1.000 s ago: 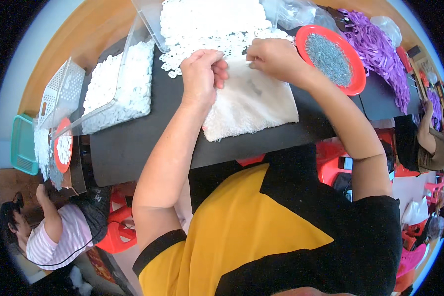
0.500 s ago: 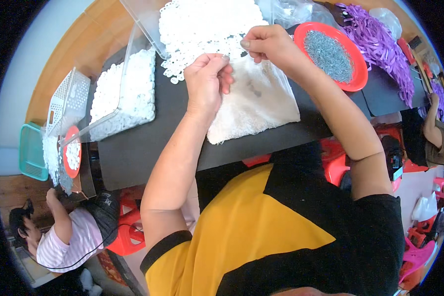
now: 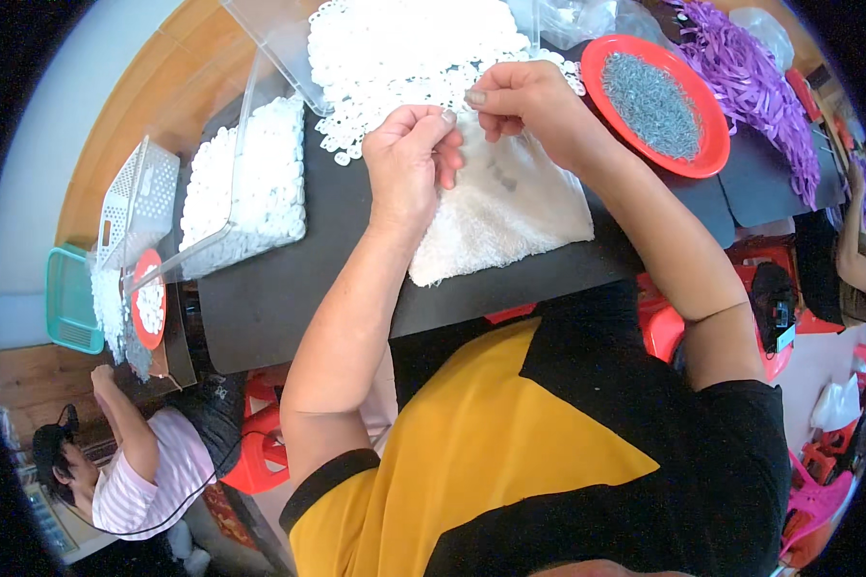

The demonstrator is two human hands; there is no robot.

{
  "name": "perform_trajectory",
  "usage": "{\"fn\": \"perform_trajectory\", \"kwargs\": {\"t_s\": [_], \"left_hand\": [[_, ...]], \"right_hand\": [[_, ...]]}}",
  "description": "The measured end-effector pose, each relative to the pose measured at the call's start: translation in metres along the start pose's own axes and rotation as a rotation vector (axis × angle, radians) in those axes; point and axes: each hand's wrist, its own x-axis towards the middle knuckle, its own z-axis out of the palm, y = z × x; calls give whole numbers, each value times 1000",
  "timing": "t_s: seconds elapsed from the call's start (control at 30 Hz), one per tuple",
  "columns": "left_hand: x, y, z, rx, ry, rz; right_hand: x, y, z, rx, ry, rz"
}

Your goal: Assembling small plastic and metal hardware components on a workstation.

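Note:
My left hand [image 3: 412,159] is closed, with thumb and index finger pinched together above the left side of a cream cloth [image 3: 524,216]. My right hand [image 3: 532,108] is also in a pinch, just to the right of the left fingertips and slightly higher. Whatever sits between the fingers of either hand is too small to make out. Right beyond the hands lies a heap of small white ring-like plastic pieces [image 3: 404,53], overexposed at its far part. A red plate [image 3: 710,159] holding a mass of thin grey metal pins [image 3: 645,104] stands right of my right hand.
Left of my hands, a clear bin [image 3: 194,252] holds more white pieces. Purple ribbon strips [image 3: 751,101] lie at the far right. A white perforated basket [image 3: 135,202] and a teal basket [image 3: 60,332] stand far left, near a seated person [image 3: 149,462]. Red stools [image 3: 255,462] stand below the table.
My right fingertips have come slightly lower and closer to the left ones. My left hand keeps its pinch. The view has shifted a little, and the person at the left has moved their head.

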Motion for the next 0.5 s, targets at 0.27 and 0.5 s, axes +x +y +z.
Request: {"fn": "perform_trajectory", "kwargs": {"t_s": [0.27,0.5], "left_hand": [[-1,1,1,18,6,-5],[-2,1,1,20,-27,-10]], "right_hand": [[2,0,0,26,30,-48],[1,2,1,26,-66,-42]]}}
